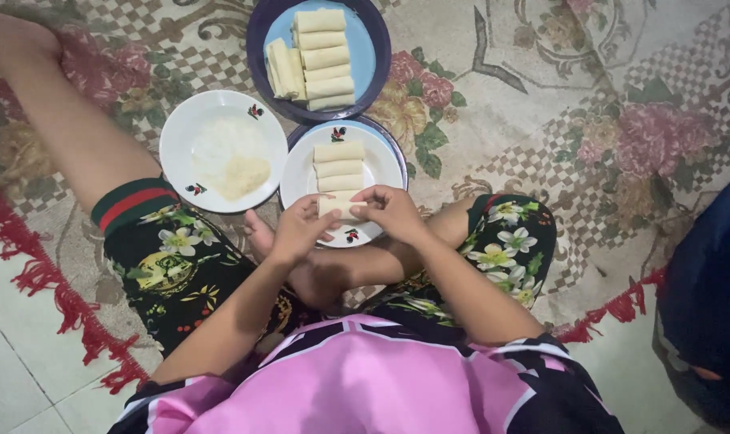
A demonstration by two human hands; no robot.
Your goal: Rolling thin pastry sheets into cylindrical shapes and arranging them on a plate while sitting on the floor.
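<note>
Pale roll (338,207) is sitting just below the centre of the frame, over the near edge of the white plate (299,173), and both hands are closing on it. Left hand (299,227) is pinching the roll's left end with fingers curled, while right hand (394,210) is gripping its right end from above; the two hands are nearly touching each other. Three finished rolls (338,165) are lying side by side on that same plate, just above the held one. Toward the top centre, a blue plate (366,44) is carrying a stack of rolls (321,58). Left of centre, a white bowl-like plate (180,133) is holding a whitish paste (230,157). Everything is resting on a floral rug (590,104) with a red fringe (35,273) running along the lower left.
</note>
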